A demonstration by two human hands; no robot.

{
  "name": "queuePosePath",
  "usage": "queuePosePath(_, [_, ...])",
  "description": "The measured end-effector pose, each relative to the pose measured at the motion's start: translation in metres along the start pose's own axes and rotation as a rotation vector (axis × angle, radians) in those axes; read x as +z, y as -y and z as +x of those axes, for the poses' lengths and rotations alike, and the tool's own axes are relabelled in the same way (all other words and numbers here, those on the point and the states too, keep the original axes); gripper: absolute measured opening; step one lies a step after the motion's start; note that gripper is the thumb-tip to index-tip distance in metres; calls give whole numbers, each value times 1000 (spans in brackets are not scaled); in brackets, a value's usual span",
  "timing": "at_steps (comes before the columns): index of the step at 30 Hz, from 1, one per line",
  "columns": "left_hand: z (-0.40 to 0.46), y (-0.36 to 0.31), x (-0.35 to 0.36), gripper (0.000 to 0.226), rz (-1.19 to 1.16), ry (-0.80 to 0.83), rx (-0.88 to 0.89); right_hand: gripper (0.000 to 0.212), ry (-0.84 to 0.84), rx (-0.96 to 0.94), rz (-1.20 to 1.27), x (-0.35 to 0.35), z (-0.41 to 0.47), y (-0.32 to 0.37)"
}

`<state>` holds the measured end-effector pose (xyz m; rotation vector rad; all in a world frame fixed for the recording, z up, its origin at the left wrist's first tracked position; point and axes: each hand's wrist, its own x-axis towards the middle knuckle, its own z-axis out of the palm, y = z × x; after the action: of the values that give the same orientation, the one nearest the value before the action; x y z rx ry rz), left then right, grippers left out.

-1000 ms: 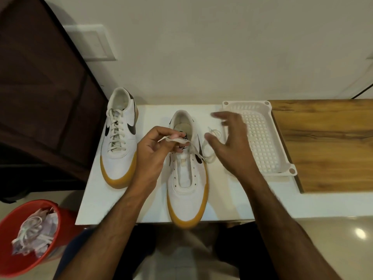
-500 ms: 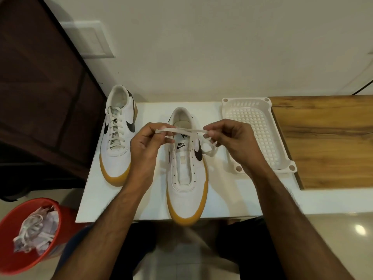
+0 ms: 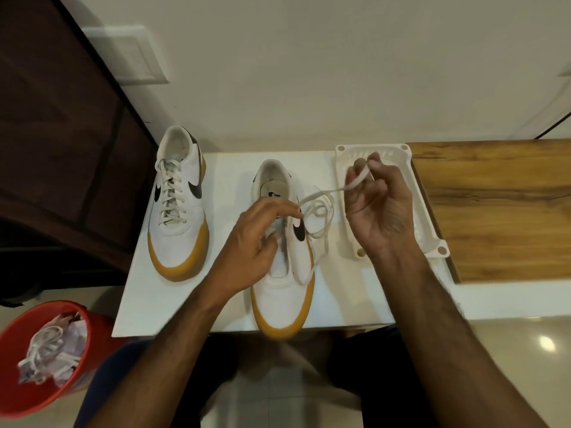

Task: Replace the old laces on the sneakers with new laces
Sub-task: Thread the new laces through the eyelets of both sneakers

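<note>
The two sneakers, one laced (image 3: 178, 208) and one unlaced (image 3: 282, 273), are showing smooth matt white uppers over rubbery-looking tan soles, and the loose lace (image 3: 321, 211) is looking like flat woven cloth. The perforated tray (image 3: 432, 239) is appearing as matt white plastic, the bucket (image 3: 71, 375) as glossy red plastic. The white tabletop (image 3: 355, 288) is looking smooth beside grainy wood (image 3: 494, 211), and the floor (image 3: 525, 350) is gleaming.

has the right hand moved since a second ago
Yes. The right hand, pinching the new lace, has gone right and away from the unlaced sneaker; it is now over the white tray.
</note>
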<state>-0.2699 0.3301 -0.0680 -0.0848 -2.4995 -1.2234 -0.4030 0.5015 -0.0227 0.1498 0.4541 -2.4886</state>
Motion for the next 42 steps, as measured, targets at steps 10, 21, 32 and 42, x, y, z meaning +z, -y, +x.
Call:
queuePosePath(10, [-8,0,-21,38,173,113,-642,10,294,-21,-1415,3,-8,0])
queuePosePath(21, [-7,-4,-10,20,34,74,-761,5,522,-40,-2373,-16,-8,-61])
queuePosePath(32, [-2,8,-12,17,-105,107,-752,12,603,-318,-2544,-22,4,-73])
queuePosePath(42, [-3,10,-13,23,-154,103,-773,10,644,-207,-2231,-31,9,-53])
